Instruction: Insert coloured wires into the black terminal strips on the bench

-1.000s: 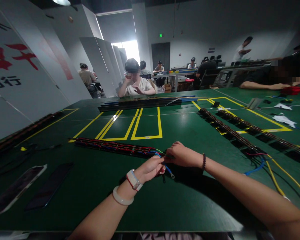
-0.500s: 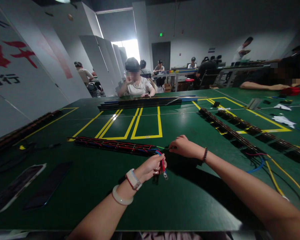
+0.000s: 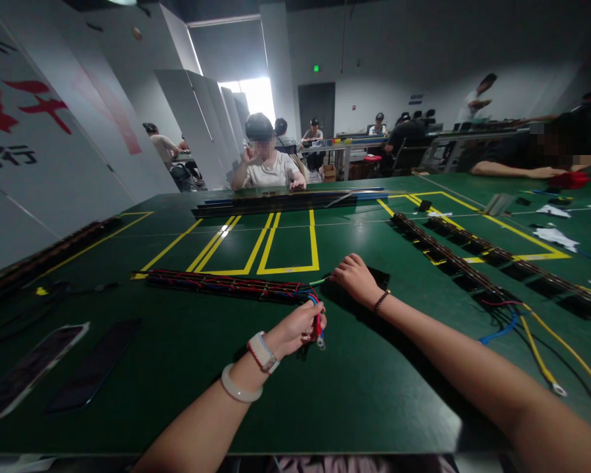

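In the head view, the left hand (image 3: 298, 328) is grasping red and blue wires (image 3: 318, 324) near the right end of a long black strip (image 3: 226, 286). The right hand (image 3: 350, 279) is pinching a green wire (image 3: 318, 282) that is running from that end. The strip is lying on the green table (image 3: 295, 414), just in front of yellow tape (image 3: 289, 270). Two phones (image 3: 34, 369) are lying to the left.

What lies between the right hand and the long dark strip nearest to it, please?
A green wire runs between the strip and the right hand; this shows in the head view.
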`<state>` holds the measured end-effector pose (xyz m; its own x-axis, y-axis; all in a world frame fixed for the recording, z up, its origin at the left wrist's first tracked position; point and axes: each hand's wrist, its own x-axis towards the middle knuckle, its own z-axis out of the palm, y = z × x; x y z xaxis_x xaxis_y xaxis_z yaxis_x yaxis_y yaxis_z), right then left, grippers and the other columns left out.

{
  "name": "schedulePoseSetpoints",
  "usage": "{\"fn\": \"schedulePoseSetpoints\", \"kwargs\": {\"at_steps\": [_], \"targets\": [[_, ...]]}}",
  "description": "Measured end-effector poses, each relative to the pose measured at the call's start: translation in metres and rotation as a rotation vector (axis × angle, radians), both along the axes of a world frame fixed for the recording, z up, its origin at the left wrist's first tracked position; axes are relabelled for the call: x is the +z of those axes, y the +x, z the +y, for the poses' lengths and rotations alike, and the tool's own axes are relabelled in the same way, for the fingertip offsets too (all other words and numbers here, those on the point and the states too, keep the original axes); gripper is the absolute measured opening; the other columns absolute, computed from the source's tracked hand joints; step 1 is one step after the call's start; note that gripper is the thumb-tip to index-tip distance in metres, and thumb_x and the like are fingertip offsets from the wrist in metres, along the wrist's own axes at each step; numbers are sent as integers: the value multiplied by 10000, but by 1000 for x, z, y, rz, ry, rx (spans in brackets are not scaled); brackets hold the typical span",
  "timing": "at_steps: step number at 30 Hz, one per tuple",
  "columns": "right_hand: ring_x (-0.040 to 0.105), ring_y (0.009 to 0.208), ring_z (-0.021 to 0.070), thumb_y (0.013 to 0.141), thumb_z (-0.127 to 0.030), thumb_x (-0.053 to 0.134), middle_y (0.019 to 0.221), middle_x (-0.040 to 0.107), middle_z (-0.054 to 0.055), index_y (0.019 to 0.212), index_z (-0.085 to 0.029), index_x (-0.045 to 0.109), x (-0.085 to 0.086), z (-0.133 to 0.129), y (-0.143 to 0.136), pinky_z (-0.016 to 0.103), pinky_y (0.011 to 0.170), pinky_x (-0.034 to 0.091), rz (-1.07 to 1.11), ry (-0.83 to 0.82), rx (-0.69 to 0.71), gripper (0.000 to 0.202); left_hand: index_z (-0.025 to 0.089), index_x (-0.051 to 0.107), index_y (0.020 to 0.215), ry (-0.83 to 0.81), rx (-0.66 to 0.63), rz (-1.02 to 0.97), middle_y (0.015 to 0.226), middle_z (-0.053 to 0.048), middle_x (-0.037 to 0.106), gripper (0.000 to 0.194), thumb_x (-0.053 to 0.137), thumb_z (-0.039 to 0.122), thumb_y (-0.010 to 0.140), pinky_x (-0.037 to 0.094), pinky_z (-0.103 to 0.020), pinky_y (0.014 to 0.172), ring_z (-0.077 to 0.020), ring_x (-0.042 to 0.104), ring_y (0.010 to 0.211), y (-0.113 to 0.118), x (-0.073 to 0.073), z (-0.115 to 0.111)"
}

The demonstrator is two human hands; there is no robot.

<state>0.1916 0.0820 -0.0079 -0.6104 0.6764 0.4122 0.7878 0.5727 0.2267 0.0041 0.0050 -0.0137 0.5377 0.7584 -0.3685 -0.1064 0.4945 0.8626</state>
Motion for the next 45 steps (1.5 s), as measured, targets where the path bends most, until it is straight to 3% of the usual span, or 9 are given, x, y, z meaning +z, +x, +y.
{"fn": "schedulePoseSetpoints", "kwargs": {"at_steps": [6, 9, 14, 20, 27, 35, 38, 41, 45], "targets": [[475, 868, 177, 939, -244, 394, 906, 605, 54, 1060, -187, 588, -3, -13, 14, 348, 902, 297, -57, 64, 347, 236, 175, 384, 817, -15, -44, -50, 640, 29, 542, 181, 481, 322, 859, 177, -146, 365, -1, 314, 349, -4, -6, 6], [490, 845, 161, 937, -256, 393, 884, 607, 46, 1098, -171, 568, -4, -19, 15, 326, 870, 334, -59, 94, 519, 252, 173, 395, 823, -37, -18, -65, 646, 27, 530, 176, 485, 321, 856, 199, -152, 377, -18, 368, 381, -5, -11, 8], [499, 802, 149, 936, -265, 396, 882, 610, 49, 1158, -148, 532, -6, -21, 12, 314, 840, 354, -60, 122, 649, 285, 169, 395, 845, -91, 38, -70, 662, -3, 545, 146, 347, 295, 902, 234, -168, 402, -42, 409, 397, -3, -12, 6], [479, 798, 158, 960, -283, 350, 851, 601, 53, 1103, -144, 564, -7, -17, -2, 299, 807, 341, 6, 25, 578, 293, 159, 431, 907, -5, 29, -26, 654, 1, 538, 186, 376, 336, 901, 189, -163, 414, -14, 308, 374, 1, -8, 1], [430, 753, 160, 960, -348, 345, 754, 568, 37, 768, -166, 580, 11, -20, -38, 289, 737, 282, 160, -78, 272, 353, 160, 396, 822, -9, 70, 34, 629, 2, 542, 143, 345, 270, 896, 182, -167, 420, -12, 283, 371, 4, -4, -1], [456, 754, 167, 934, -343, 428, 738, 579, 29, 786, -173, 577, 18, -28, -76, 297, 726, 255, 123, -139, 216, 270, 148, 420, 741, -7, 91, 115, 572, 20, 511, 146, 441, 258, 835, 177, -164, 421, -5, 282, 373, 5, -3, -2], [465, 757, 162, 943, -342, 403, 746, 572, 30, 801, -169, 588, 15, -30, -68, 295, 750, 267, 147, -153, 257, 290, 147, 426, 752, 1, 85, 111, 598, 10, 531, 124, 432, 241, 833, 181, -166, 420, -4, 286, 371, 4, -4, -2], [478, 793, 161, 948, -371, 375, 804, 580, 32, 969, -188, 598, 11, -30, -46, 306, 807, 278, 208, -173, 310, 289, 144, 433, 781, 10, 74, 95, 627, -10, 554, 142, 403, 266, 849, 210, -178, 413, -23, 350, 373, 2, -5, -1], [482, 889, 194, 932, -345, 408, 946, 586, 77, 1165, -173, 531, 1, -28, -13, 345, 861, 283, 201, -102, 240, 315, 141, 437, 842, 47, 63, 109, 674, -34, 590, 173, 433, 313, 853, 293, -188, 426, -52, 446, 415, 0, -3, 0]]}}
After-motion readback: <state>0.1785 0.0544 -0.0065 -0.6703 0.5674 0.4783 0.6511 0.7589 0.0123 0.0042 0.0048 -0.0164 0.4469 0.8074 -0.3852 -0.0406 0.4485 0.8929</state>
